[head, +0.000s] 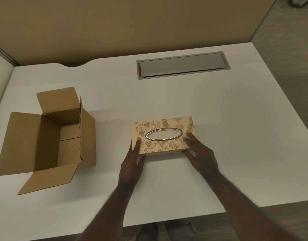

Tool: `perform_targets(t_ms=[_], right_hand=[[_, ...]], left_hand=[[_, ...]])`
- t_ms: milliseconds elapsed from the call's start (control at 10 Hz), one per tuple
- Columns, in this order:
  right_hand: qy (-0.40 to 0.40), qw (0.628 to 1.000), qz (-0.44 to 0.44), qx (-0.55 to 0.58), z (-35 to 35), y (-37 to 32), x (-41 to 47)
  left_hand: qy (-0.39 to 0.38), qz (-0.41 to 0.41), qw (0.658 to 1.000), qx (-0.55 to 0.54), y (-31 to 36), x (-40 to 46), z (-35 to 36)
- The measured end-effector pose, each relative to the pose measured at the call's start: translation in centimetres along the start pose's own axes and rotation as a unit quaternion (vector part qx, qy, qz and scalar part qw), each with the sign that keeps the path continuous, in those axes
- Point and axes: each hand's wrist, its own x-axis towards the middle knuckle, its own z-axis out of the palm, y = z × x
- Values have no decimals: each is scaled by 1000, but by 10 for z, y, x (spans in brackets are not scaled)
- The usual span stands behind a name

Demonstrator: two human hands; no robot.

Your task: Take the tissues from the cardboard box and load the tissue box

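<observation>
At the desk's left the cardboard box [50, 136] stands open, flaps spread; no tissues show in the part of its inside that is visible. Well to its right sits the tissue box [162, 135], oval slot up, its long axis running left to right. The left hand [132, 162] presses its left end, the right hand [201, 153] its right end, fingers spread and clamped on it, both equally near.

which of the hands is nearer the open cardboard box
Left. The left hand grips the left end of the patterned tissue box, the side facing the cardboard box. The right hand holds the far end.
</observation>
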Motion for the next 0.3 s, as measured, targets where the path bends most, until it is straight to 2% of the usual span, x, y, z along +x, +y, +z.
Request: perform_targets(t_ms=[100, 200, 300], right_hand=[[-25, 999, 2, -36, -4, -3, -1], [-28, 998, -3, -48, -10, -7, 5], [-19, 998, -20, -63, -17, -16, 13]], left_hand=[[-14, 8, 1000, 13, 3, -6, -5], [17, 4, 998, 53, 7, -5, -10], [46, 71, 990, 115, 19, -3, -16]])
